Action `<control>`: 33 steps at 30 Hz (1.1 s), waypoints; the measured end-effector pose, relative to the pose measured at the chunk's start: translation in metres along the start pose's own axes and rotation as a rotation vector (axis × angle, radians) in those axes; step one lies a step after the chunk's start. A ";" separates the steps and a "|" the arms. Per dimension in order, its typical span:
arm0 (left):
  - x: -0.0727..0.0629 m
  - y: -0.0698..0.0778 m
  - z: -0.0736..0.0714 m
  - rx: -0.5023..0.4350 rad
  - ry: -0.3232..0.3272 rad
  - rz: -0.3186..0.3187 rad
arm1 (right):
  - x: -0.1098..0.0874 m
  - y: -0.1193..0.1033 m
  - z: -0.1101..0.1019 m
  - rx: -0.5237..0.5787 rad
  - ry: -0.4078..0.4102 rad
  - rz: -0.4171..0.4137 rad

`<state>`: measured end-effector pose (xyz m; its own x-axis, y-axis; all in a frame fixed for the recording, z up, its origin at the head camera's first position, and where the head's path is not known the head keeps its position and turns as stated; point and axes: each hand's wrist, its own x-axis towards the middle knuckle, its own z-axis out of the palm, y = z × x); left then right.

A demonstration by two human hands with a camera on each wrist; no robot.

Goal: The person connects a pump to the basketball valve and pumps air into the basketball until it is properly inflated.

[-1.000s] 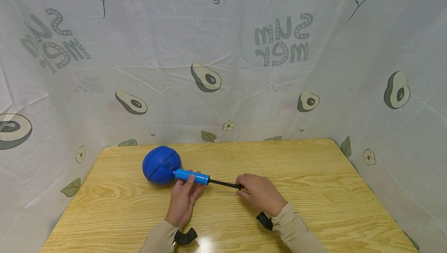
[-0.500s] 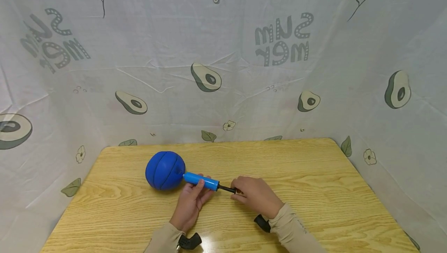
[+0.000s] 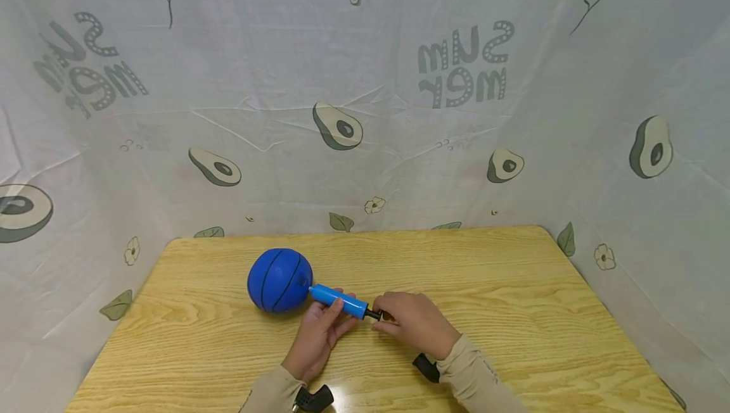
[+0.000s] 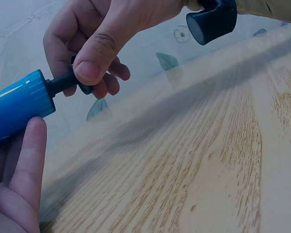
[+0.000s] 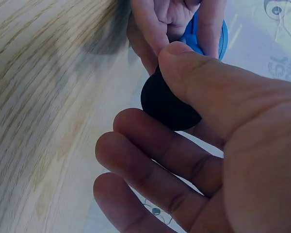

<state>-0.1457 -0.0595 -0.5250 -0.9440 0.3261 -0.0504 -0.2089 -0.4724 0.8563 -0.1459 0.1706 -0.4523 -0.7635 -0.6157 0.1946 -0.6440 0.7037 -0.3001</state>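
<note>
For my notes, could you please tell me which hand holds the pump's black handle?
The right hand: it pinches the handle, while the left hand holds the blue barrel.

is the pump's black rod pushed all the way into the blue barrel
No, in the left wrist view a stretch of black rod sticks out of the blue barrel.

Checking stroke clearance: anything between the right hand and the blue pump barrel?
Only the black pump rod, running from the blue barrel to the right hand; nothing else visible stands between.
</note>
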 end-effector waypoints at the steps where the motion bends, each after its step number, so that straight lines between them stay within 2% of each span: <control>1: 0.000 0.000 0.000 0.002 -0.001 0.003 | 0.000 0.000 0.000 0.002 0.002 0.002; 6: 0.001 0.001 0.000 0.018 -0.004 0.033 | 0.000 -0.001 0.000 0.016 0.008 0.015; 15: 0.002 0.004 0.000 0.020 0.082 0.042 | 0.000 -0.001 0.002 0.048 0.015 0.022; 22: 0.002 0.008 -0.001 -0.011 0.117 0.060 | -0.001 0.001 0.003 0.036 0.011 0.022; 33: 0.005 0.019 -0.017 -0.068 0.229 0.152 | -0.003 0.002 -0.001 0.016 0.035 0.051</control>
<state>-0.1588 -0.0811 -0.5174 -0.9973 0.0579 -0.0453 -0.0700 -0.5580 0.8269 -0.1449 0.1746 -0.4524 -0.7967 -0.5662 0.2114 -0.6036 0.7281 -0.3249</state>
